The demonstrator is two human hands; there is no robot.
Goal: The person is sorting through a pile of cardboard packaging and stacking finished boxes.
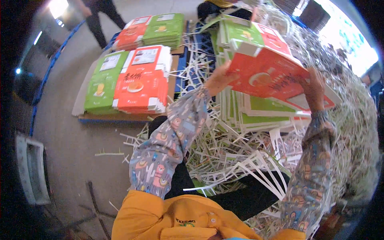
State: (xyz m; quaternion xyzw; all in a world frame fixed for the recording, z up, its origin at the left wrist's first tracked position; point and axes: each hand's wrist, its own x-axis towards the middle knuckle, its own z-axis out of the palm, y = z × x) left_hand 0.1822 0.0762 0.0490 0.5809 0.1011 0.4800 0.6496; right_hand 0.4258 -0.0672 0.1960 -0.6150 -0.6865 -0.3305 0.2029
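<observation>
Between my hands is a flat red printed carton sheet (266,76) with white corner flaps, held tilted above a stack. My left hand (221,78) grips its left edge. On the right edge, my right hand (314,89) is closed, with the fingers partly behind the sheet. Beneath it lies a stack of green carton sheets (264,118), its edges uneven. Beyond the held sheet, more green sheets (240,33) and red sheets (274,39) top the same pile.
Stacked red cartons (142,80) and green cartons (105,82) sit on a pallet to the left, with further stacks (163,31) behind. White paper offcuts (240,160) cover the ground around me and heap up (344,120) on the right. Another person (102,18) stands at the far left.
</observation>
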